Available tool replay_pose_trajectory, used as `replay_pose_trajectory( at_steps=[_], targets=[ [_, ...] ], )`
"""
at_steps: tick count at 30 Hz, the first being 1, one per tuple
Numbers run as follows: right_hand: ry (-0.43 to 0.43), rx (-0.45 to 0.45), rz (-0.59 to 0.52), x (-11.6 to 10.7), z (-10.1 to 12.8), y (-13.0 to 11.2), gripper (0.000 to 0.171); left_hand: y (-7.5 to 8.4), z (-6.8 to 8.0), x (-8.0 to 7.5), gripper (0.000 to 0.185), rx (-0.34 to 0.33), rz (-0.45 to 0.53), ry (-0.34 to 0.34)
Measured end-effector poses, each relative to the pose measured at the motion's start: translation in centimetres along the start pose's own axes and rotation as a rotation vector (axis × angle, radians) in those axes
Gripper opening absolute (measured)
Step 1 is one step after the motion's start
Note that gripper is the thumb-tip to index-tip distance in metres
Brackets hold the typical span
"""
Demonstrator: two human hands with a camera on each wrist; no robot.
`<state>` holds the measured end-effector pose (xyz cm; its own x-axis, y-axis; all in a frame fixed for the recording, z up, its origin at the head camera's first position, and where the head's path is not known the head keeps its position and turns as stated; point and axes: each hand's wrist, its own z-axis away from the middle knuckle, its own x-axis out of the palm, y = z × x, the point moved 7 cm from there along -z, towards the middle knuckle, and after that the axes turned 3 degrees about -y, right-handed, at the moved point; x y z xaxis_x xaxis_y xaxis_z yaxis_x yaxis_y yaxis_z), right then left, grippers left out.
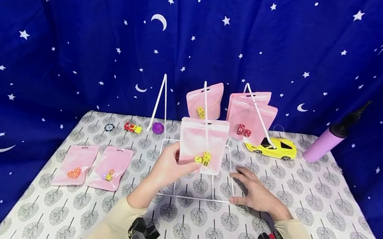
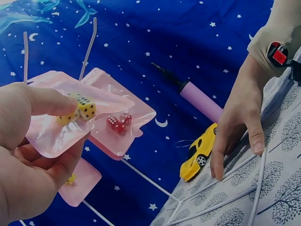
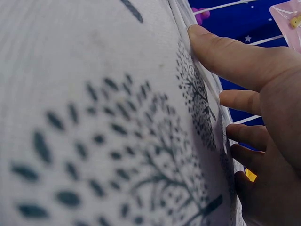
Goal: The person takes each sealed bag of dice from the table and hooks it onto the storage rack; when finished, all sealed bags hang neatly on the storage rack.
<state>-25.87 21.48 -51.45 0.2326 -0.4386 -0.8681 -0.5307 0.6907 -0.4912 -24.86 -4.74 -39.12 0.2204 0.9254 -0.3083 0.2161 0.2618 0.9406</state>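
Note:
My left hand (image 1: 171, 166) pinches the lower edge of a pink zip bag (image 1: 192, 136) with yellow dice (image 2: 86, 108) inside, thumb in front and fingers behind. The bag's top overlaps the middle prong of a white wire rack (image 1: 194, 198) in the head view. My right hand (image 1: 253, 190) rests low at the rack's right side, fingers extended, fingertips at the base wire. Behind the held bag, another pink bag with yellow dice (image 1: 214, 96) hangs on the middle prong. On the right prong hang pink bags (image 1: 255, 117), the front one with red dice (image 1: 244, 130).
Two pink bags (image 1: 76, 164) (image 1: 112, 165) with small dice lie left on the tree-print cloth. Behind stand a small compass-like disc (image 1: 109, 128), a red-yellow toy car (image 1: 133, 128) and a purple ball (image 1: 158, 128). A yellow toy car (image 1: 277, 148) and purple hand pump (image 1: 324, 144) are right.

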Motion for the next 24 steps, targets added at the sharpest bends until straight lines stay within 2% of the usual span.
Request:
replay_pose_trajectory(
  at_steps=[6, 19, 24],
  targets=[
    [0.005, -0.002, -0.008, 0.0, 0.0, -0.1, 0.084, -0.1, -1.4, -0.2, 0.047, -0.014, 0.006, 0.022],
    [0.007, -0.003, -0.014, -0.2, -0.1, -0.1, 0.083, -0.6, -4.5, -0.4, 0.042, 0.004, 0.076, 0.052],
    [0.008, -0.004, -0.013, -0.2, 0.0, -0.1, 0.083, -0.6, -5.4, -0.5, 0.042, -0.021, 0.111, 0.057]
  ],
)
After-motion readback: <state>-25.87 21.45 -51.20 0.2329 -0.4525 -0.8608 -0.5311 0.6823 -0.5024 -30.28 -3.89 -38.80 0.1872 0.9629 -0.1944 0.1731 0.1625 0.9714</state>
